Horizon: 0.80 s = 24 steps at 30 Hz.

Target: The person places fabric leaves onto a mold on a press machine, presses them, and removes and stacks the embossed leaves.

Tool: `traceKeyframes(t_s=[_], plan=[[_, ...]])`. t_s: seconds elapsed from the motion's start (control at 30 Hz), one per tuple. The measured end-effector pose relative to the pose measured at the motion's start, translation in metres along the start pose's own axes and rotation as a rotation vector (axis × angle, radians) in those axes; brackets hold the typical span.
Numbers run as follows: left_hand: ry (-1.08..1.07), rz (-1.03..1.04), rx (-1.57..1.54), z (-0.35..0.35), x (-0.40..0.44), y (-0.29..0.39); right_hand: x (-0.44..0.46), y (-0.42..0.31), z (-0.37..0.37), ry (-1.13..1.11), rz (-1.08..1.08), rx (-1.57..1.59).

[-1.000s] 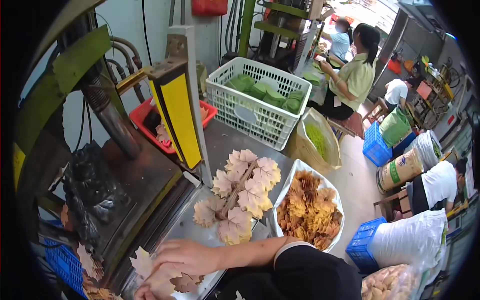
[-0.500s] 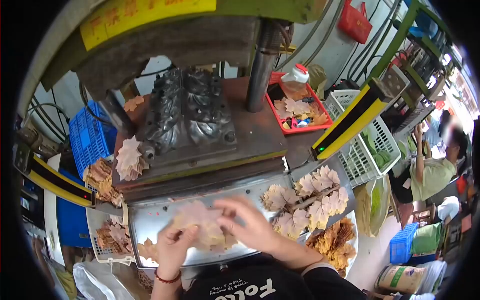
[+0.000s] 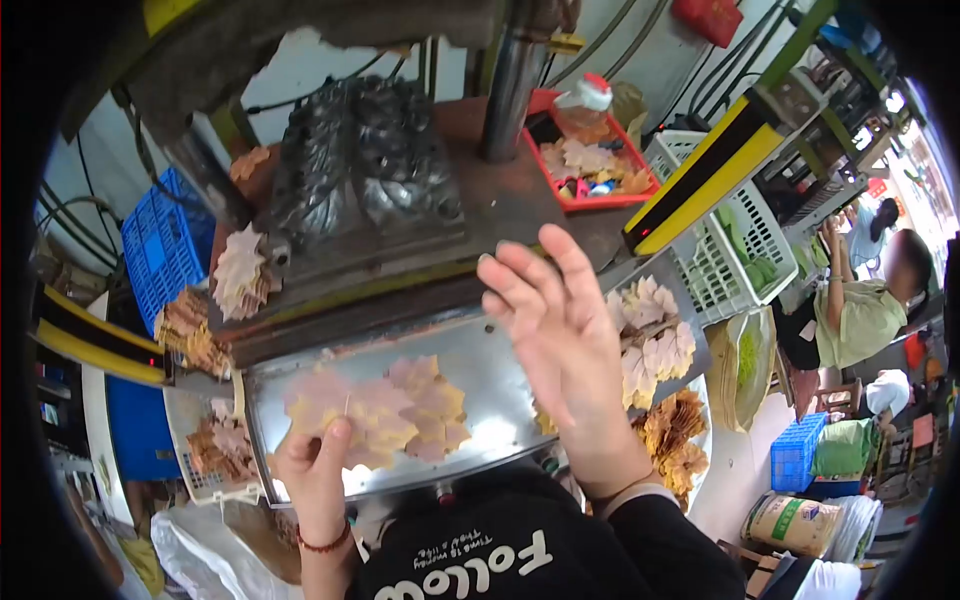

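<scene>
My left hand (image 3: 312, 460), a red bracelet at its wrist, pinches pale pink and yellow artificial maple leaves (image 3: 360, 415) between thumb and fingers. Beside them a stack of similar leaves (image 3: 430, 405) lies on the shiny metal tray (image 3: 490, 375); whether the two touch is hard to tell. My right hand (image 3: 560, 335) is raised above the tray's right part, fingers apart, with nothing in it. Behind that hand, partly covered by it, is a group of pale leaves (image 3: 660, 355) on brown stems.
A dark metal leaf mould (image 3: 365, 190) sits on the press bed beyond the tray. Leaf stacks (image 3: 243, 275) stand at its left corner. Yellow-black bars (image 3: 705, 180) flank the press. At the right are a red basket (image 3: 600, 203), a white crate (image 3: 715, 285) and a seated person (image 3: 865, 320).
My right hand has left the leaves and risen to the right, its fingers spreading. My left hand has moved left with its leaves, and the stack beside them now shows. The view has shifted.
</scene>
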<state>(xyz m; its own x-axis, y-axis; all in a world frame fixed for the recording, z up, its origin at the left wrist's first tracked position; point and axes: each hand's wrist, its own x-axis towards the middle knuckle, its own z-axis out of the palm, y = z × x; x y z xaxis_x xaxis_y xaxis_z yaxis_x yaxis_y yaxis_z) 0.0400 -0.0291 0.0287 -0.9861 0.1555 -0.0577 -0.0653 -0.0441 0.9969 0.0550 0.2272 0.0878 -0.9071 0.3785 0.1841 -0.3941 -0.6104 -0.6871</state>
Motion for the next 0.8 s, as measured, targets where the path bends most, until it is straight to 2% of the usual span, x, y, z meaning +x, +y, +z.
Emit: traceKeyframes(t_s=[0.03, 0.1, 0.17, 0.2, 0.23, 0.33, 0.4, 0.8], plan=[[-0.006, 0.004, 0.024, -0.002, -0.002, -0.002, -0.004, -0.004, 0.011, -0.001, -0.016, 0.068], [0.011, 0.040, -0.027, 0.008, 0.002, -0.002, -0.002, -0.014, 0.009, -0.440, -0.079, 0.077], [0.044, -0.025, -0.054, 0.011, 0.000, 0.000, -0.013, -0.028, 0.014, -0.587, 0.024, 0.116], [0.073, -0.071, -0.055, 0.009, -0.003, 0.001, -0.018, -0.047, 0.033, -0.532, 0.146, 0.163], [0.014, 0.076, 0.080, 0.007, -0.003, -0.003, -0.022, -0.056, 0.041, -0.527, 0.158, 0.184], [-0.006, -0.107, -0.200, 0.015, -0.003, 0.010, -0.025, -0.063, 0.045, -0.503, 0.073, 0.232], [0.033, -0.011, 0.059, 0.005, -0.005, -0.003, -0.027, -0.060, 0.041, -0.474, 0.021, 0.240], [-0.023, -0.025, 0.037, 0.010, -0.004, -0.007, -0.017, -0.047, 0.012, -0.203, -0.233, 0.197]])
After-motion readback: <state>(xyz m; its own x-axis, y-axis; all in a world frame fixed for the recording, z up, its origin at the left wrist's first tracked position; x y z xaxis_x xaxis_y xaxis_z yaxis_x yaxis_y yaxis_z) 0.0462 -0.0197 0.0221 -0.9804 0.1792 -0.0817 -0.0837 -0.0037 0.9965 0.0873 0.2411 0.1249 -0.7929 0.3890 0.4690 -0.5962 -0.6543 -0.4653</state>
